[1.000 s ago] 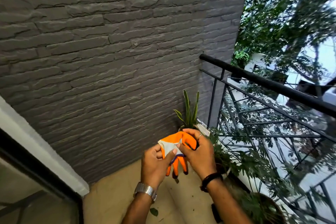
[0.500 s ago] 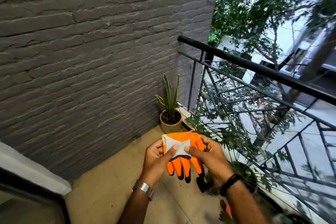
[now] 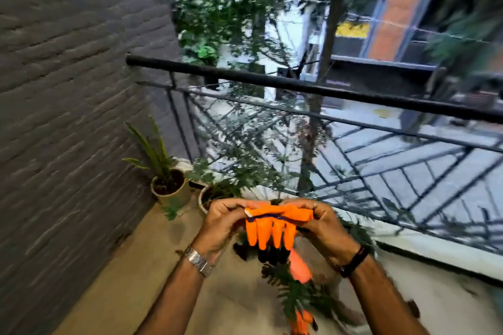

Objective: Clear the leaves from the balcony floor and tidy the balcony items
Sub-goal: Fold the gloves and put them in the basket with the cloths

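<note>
The wall [image 3: 68,90] filled the left of the frame: grey, rough, laid in long horizontal courses, blurred by motion. At its foot, left of centre, a round tan pot [image 3: 171,190] held a plant with stiff, sword-shaped leaves. Just right of it stood a second round pot [image 3: 204,198], pale, partly hidden by feathery foliage. The floor [image 3: 130,280] along the lower left was smooth beige tile.

The left hand [image 3: 221,223] occupied the lower centre, a metal link watch [image 3: 198,260] on its wrist. Its fingers were curled over the left end of the glove [image 3: 272,221] cuff, gripping it. The glove was bright orange with a smooth, rubbery look; its cuff edge lay folded flat between both hands, showing a pale inner patch and a dark trim line. Its fingers hung downward and ended in black tips.

The right hand [image 3: 324,223] gripped the right end of the cuff, fingers curled over the top edge, a dark band [image 3: 353,258] on the wrist. Below the hands, fern-like leaves [image 3: 294,296] spread across the lower centre; whether they lay on the floor could not be told. A second orange object [image 3: 300,323] showed at the bottom edge, too blurred to identify.

The black metal railing [image 3: 326,90], a round top bar over thin diagonal bars, crossed the frame from centre to right.
</note>
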Motion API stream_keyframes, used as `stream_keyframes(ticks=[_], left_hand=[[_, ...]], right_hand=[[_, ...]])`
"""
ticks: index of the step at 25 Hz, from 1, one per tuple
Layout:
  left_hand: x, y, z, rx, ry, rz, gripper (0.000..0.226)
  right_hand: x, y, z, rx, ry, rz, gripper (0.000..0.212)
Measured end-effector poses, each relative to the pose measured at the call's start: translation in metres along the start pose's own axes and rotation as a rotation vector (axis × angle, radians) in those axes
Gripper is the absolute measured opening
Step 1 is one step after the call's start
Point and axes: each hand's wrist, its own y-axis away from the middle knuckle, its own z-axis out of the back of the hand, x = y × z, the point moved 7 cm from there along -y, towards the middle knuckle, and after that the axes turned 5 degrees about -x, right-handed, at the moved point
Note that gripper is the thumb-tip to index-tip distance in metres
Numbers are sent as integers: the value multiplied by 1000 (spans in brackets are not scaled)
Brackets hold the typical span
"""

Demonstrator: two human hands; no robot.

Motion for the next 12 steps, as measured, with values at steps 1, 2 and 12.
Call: stream_keyframes(ticks=[1, 2, 12], left_hand=[[8, -1, -30, 62, 0, 12, 13], [15, 0, -61, 114, -20, 26, 22], [111, 70, -423, 801, -276, -16, 40]], right_hand=[[6, 16, 30, -44, -45, 15, 24], [13, 34, 60, -76, -103, 28, 26], [60, 281, 347, -428, -38, 124, 42]])
